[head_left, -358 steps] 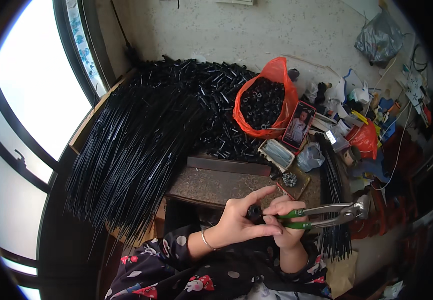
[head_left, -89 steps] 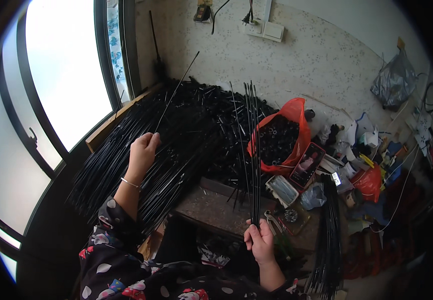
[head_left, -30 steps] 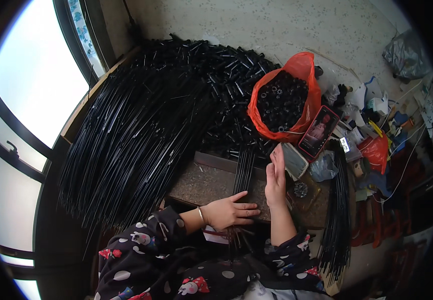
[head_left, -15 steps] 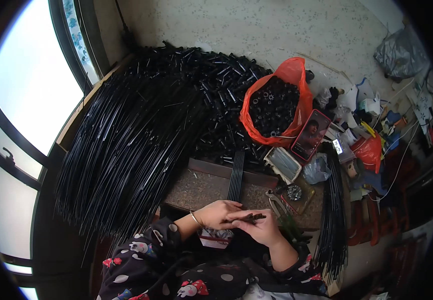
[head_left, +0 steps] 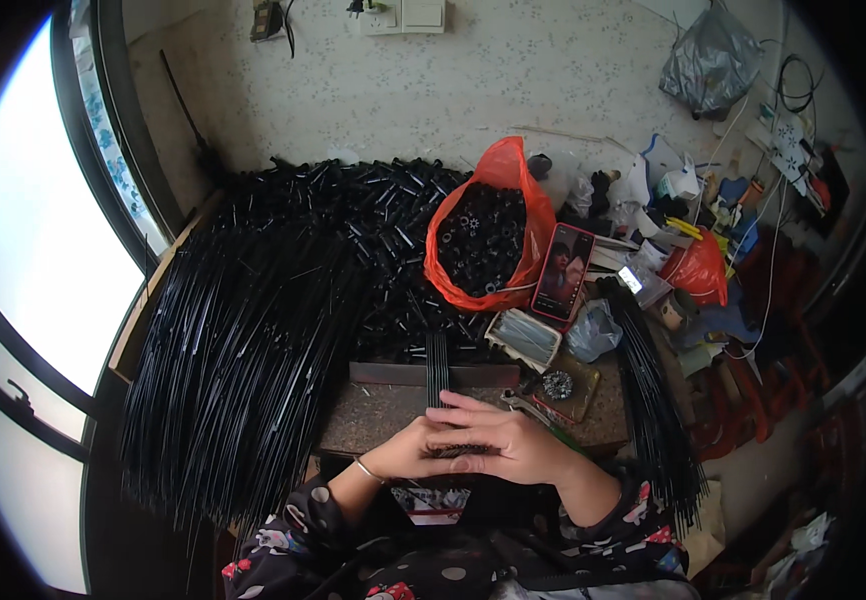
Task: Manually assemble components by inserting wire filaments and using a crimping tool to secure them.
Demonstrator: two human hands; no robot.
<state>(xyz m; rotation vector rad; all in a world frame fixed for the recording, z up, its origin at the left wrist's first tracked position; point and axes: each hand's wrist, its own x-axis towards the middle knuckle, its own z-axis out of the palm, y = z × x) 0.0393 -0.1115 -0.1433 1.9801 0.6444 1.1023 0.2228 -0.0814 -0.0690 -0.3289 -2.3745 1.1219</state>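
Note:
A flat bundle of thin black rods (head_left: pixel 437 362) runs toward me over a dark raised bar (head_left: pixel 383 374) at the bench's near side. My left hand (head_left: pixel 405 450) is closed around the near end of that bundle, a bracelet on its wrist. Across it from the right lies my right hand (head_left: pixel 525 446), its fingers partly spread over the left fingers and closing on the rods' ends. Dark rod ends show between the two hands; the fingertips underneath are hidden. Just beyond the right hand are pliers (head_left: pixel 525 403) and a round metal toothed piece (head_left: pixel 557 385).
Long thin black rods (head_left: pixel 243 370) heap at left, with short black tubular parts (head_left: pixel 383 210) behind. A red plastic bag (head_left: pixel 443 265) holds small black parts. Beside it stand a phone (head_left: pixel 564 272) and a tray (head_left: pixel 525 338). Another rod bundle (head_left: pixel 648 390) hangs at right.
My view has tipped up, showing more wall. My right hand has turned from pinching small dark pieces to lying flatter across the left fingers and the rod ends.

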